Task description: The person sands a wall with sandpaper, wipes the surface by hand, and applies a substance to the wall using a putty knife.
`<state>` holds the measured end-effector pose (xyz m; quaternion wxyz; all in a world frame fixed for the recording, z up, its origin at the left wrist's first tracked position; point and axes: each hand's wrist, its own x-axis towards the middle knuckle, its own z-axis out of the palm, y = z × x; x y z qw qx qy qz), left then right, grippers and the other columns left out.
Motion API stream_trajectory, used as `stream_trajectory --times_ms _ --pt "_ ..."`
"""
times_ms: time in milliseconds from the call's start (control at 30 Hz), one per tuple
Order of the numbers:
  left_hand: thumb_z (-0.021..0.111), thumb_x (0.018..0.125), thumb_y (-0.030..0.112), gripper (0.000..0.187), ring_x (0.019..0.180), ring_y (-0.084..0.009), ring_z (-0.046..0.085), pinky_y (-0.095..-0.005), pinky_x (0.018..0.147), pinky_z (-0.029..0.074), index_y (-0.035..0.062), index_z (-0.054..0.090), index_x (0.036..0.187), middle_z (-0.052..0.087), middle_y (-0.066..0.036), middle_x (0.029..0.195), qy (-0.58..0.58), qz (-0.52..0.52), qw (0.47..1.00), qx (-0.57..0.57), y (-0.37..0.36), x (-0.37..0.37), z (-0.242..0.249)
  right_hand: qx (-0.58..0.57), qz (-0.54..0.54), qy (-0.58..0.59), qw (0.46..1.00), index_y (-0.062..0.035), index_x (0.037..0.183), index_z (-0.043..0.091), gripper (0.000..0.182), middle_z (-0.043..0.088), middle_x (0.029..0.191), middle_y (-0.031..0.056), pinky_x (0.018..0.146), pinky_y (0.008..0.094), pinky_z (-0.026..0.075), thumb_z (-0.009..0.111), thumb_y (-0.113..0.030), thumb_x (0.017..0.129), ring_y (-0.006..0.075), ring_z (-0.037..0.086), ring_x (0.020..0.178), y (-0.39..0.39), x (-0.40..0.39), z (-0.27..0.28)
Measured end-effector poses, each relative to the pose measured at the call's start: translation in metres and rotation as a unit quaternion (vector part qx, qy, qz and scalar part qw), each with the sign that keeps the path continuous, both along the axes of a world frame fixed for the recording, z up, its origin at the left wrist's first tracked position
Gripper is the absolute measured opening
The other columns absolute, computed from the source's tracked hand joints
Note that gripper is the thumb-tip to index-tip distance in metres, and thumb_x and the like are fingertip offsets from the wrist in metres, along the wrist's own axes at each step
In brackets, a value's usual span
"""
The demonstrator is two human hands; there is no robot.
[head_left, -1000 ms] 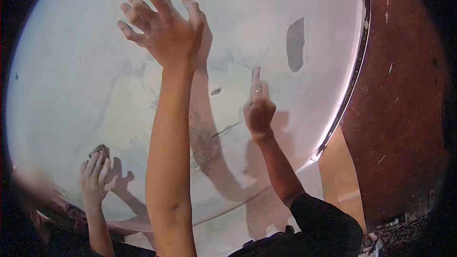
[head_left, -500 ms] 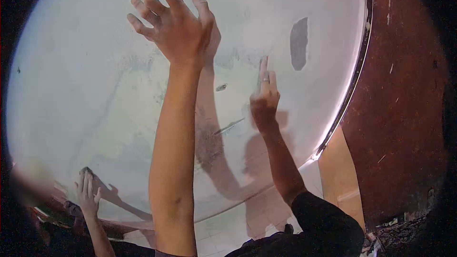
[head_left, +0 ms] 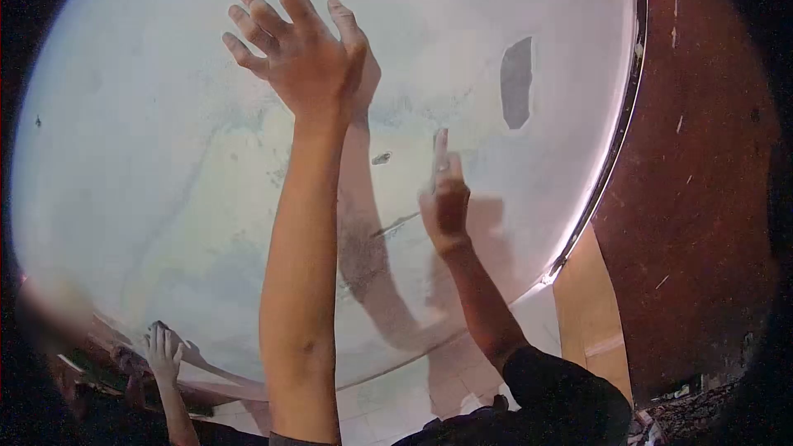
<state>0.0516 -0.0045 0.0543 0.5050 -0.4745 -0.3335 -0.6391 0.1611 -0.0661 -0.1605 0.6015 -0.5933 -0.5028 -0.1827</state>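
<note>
My left hand (head_left: 310,66) rests on the large pale curved surface (head_left: 446,33), back toward me, fingers spread and bent, holding nothing. Lower and to the right, my right hand (head_left: 446,198) is against the same surface, with its fingers close together and a ring on one. A thin grey edge shows beside those fingers; what it belongs to is too small to make out. Between my hands lie a small dark mark (head_left: 381,158) and a dark streak (head_left: 398,225). A dark grey oval patch (head_left: 517,84) is above my right hand.
Another person's hand (head_left: 165,355) touches the surface's lower left, over a small dark object. A dark rim (head_left: 611,144) borders the surface on the right. Beyond it are reddish-brown ground (head_left: 702,165) and a tan strip (head_left: 588,306). Shadows of arms cross the surface.
My right hand has moved down and slightly left along the surface. My left hand stays nearly in place, slightly lower. The other person's hand has moved down and a little right.
</note>
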Motion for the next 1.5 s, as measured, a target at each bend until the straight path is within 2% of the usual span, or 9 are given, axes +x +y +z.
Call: stream_trajectory --times_ms 67,167,567,767,900,1233,1300,1433,1500 --pt "0.055 0.083 0.032 0.044 0.129 -0.045 0.03 -0.0624 0.105 0.019 0.0046 0.05 0.117 0.039 -0.028 0.132 0.007 0.005 1.0 -0.003 0.0 0.0 0.0 0.028 0.01 0.011 1.0 -0.0027 0.148 0.028 0.078 0.052 0.1 0.0202 0.079 0.0409 0.05 0.048 0.01 0.074 0.0351 0.056 0.092 -0.003 0.009 0.015" --pt "0.055 0.083 0.031 0.044 0.129 -0.0453 0.03 -0.0623 0.105 0.019 0.0044 0.049 0.117 0.039 -0.028 0.132 0.006 0.008 1.0 -0.007 -0.004 0.001 0.0 0.065 -0.003 -0.002 0.998 -0.0005 0.147 0.031 0.078 0.051 0.092 0.0205 0.064 0.0378 0.049 0.041 0.017 0.071 0.0367 0.056 0.072 -0.009 0.02 0.037" --pt "0.056 0.082 0.029 0.043 0.128 -0.0463 0.033 -0.0619 0.105 0.02 0.0036 0.05 0.116 0.041 -0.029 0.13 0.003 0.01 1.0 0.015 -0.04 -0.003 0.015 0.087 0.036 -0.025 0.995 0.0022 0.147 0.028 0.083 0.049 0.095 0.0217 0.064 0.0385 0.048 0.042 0.02 0.067 0.0381 0.055 0.075 -0.039 0.004 0.037" --pt "0.055 0.082 0.029 0.044 0.128 -0.0467 0.033 -0.062 0.106 0.019 0.003 0.05 0.117 0.04 -0.029 0.132 0.002 0.012 1.0 -0.003 -0.017 0.001 0.005 -0.025 0.067 -0.029 0.997 -0.0014 0.15 0.023 0.084 0.052 0.101 0.024 0.063 0.0414 0.05 0.045 0.016 0.07 0.0401 0.059 0.078 -0.029 -0.014 0.0" --pt "0.055 0.082 0.029 0.045 0.129 -0.0473 0.031 -0.0624 0.106 0.019 0.0024 0.05 0.117 0.039 -0.03 0.132 0.007 0.017 1.0 -0.003 -0.013 0.002 0.003 0.04 0.041 0.026 0.998 0.0004 0.149 0.023 0.076 0.051 0.103 0.0245 0.082 0.041 0.047 0.048 0.01 0.077 0.0396 0.052 0.093 -0.02 0.019 0.05" --pt "0.055 0.082 0.028 0.044 0.129 -0.047 0.03 -0.0629 0.105 0.019 0.002 0.049 0.117 0.04 -0.029 0.131 0.008 0.016 1.0 -0.004 -0.013 0.002 0.003 0.059 0.021 -0.006 0.998 -0.0011 0.149 0.026 0.077 0.049 0.098 0.0239 0.075 0.0435 0.048 0.042 0.015 0.075 0.0409 0.055 0.085 -0.009 0.012 0.024" --pt "0.055 0.082 0.028 0.044 0.129 -0.047 0.03 -0.0626 0.105 0.019 0.0022 0.049 0.117 0.039 -0.029 0.132 0.012 0.018 1.0 -0.011 -0.014 0.001 0.003 -0.042 0.045 0.096 0.993 -0.0068 0.15 0.026 0.08 0.052 0.119 0.0255 0.098 0.0442 0.04 0.048 0.01 0.074 0.0418 0.051 0.112 -0.024 0.027 0.062" --pt "0.055 0.083 0.028 0.042 0.129 -0.0472 0.03 -0.062 0.106 0.019 0.0026 0.05 0.117 0.038 -0.029 0.132 0.002 0.021 0.999 -0.027 -0.016 -0.002 0.004 0.131 0.057 0.047 0.989 -0.0005 0.143 0.038 0.06 0.049 0.135 0.0244 0.103 0.0419 0.039 0.047 0.005 0.084 0.0394 0.049 0.122 -0.039 0.067 0.058" --pt "0.055 0.083 0.027 0.041 0.129 -0.0474 0.03 -0.0621 0.106 0.018 0.0029 0.05 0.116 0.039 -0.029 0.132 0.003 0.016 0.999 -0.031 -0.02 -0.004 0.004 0.091 0.076 0.026 0.993 0.0008 0.142 0.039 0.053 0.05 0.135 0.0237 0.103 0.0407 0.039 0.044 0.003 0.088 0.0391 0.048 0.124 -0.07 0.076 0.027"
